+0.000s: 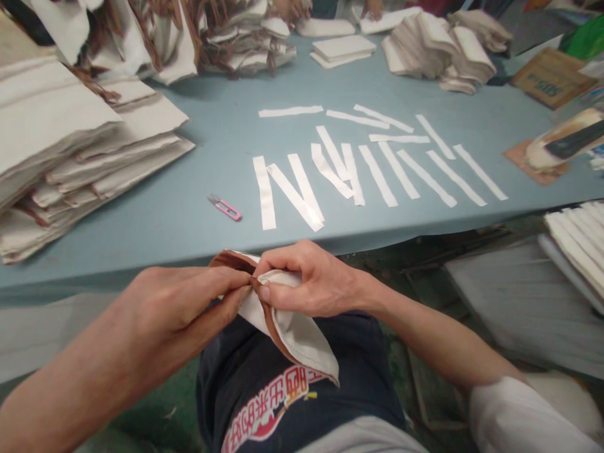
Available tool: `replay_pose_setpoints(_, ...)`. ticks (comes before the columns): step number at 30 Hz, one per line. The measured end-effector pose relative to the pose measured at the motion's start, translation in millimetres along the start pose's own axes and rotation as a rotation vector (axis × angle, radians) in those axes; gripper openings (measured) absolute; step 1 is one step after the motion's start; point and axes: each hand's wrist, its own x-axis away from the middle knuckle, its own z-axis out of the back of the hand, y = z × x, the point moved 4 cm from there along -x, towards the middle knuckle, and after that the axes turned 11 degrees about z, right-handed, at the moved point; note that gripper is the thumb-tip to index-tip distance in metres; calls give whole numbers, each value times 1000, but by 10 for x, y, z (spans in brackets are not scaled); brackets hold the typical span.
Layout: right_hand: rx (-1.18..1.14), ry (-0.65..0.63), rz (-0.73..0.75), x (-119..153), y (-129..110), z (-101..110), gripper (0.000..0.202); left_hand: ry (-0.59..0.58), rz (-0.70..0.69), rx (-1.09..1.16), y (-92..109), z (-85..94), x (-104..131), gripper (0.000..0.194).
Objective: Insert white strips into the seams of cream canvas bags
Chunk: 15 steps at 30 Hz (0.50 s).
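Observation:
A white fabric piece with brown edging (302, 343) is held over my lap, just below the table's front edge. My left hand (184, 308) pinches its brown edge between thumb and fingertips. Close beside it, my right hand (309, 280) is closed on the white cloth, its thumb pressing near the same spot. The fingertips of both hands nearly touch, and the exact bit between them is hidden. One end of the piece hangs down to the right over a dark apron (349, 365) with red and white lettering.
Pink thread snips (225, 207) lie on the blue-green table (212, 163). Several white strips (377, 176) are spread to their right. Folded fabric stacks (94, 170) fill the left side. A cardboard box (552, 78) stands at the back right. Another person's hand (372, 9) shows at the far edge.

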Motion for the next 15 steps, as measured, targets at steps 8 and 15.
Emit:
replay_pose_setpoints(8, 57, 39, -86, 0, -6, -14, 10, 119, 84, -59, 56, -44, -94, 26)
replay_pose_setpoints(15, -193, 31, -152, 14, 55, -62, 24, -47, 610, 631, -202, -323, -6, 27)
